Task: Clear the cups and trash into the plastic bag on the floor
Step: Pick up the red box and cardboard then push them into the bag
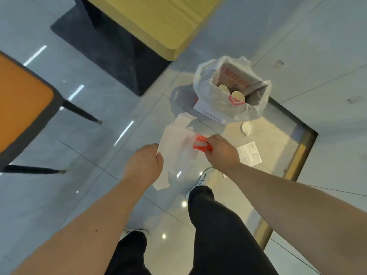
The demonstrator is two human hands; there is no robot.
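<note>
A translucent plastic bag (254, 108) stands open on the floor, holding a printed box and a red-and-white cup (237, 99). In front of it I hold a white paper bag (174, 139) above the floor. My left hand (146, 162) grips its left edge. My right hand (222, 150) is closed on a red-and-white item (201, 144) at the paper bag's right side. A white lid (247, 128) and a paper receipt (249, 154) lie on the floor to the right.
A yellow table top (158, 22) on a dark base (111, 50) stands behind the plastic bag. An orange chair (19, 108) with dark legs is at the left. A dark-framed floor panel (297, 124) lies under the bag. My feet are below my hands.
</note>
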